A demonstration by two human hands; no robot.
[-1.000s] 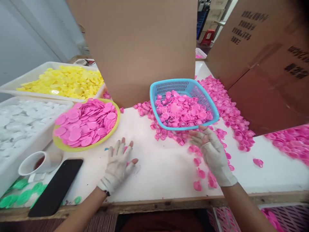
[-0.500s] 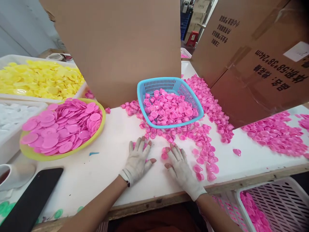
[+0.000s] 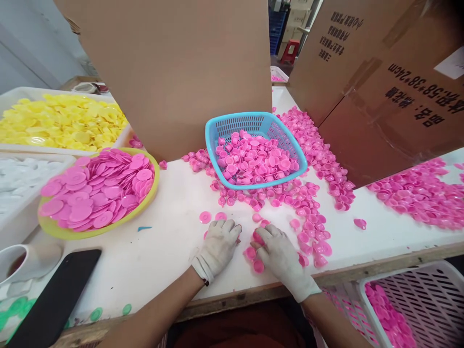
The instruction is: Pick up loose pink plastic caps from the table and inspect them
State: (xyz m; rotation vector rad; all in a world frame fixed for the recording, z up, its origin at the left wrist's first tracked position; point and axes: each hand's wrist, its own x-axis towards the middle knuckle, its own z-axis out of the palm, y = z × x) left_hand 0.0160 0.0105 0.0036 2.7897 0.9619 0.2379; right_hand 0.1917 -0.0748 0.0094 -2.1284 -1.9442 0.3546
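Observation:
My left hand (image 3: 218,245), in a white glove with bare fingertips, rests low over the white tabletop. Its fingers are curled together, and whatever lies under them is hidden. Beside it are flat pink discs (image 3: 205,217), one partly covered by the hand. My right hand (image 3: 279,258), gloved the same way, has its thumb and fingers closed around a small pink plastic cup (image 3: 258,237). Several loose pink cups (image 3: 258,266) lie by its fingertips. Beyond both hands stands a blue basket (image 3: 253,185) heaped with similar pink cups.
A yellow bowl (image 3: 156,186) of pink discs stands left, near bins of yellow pieces (image 3: 61,121) and white pieces (image 3: 21,181). A phone (image 3: 54,299) and a mug (image 3: 12,266) sit front left. Cardboard boxes (image 3: 174,72) rise behind; pink cups spread rightward.
Both hands have drawn a little nearer and to the right, and their spread fingers have curled in. Pink discs now show beside the left hand, and loose cups beside the right.

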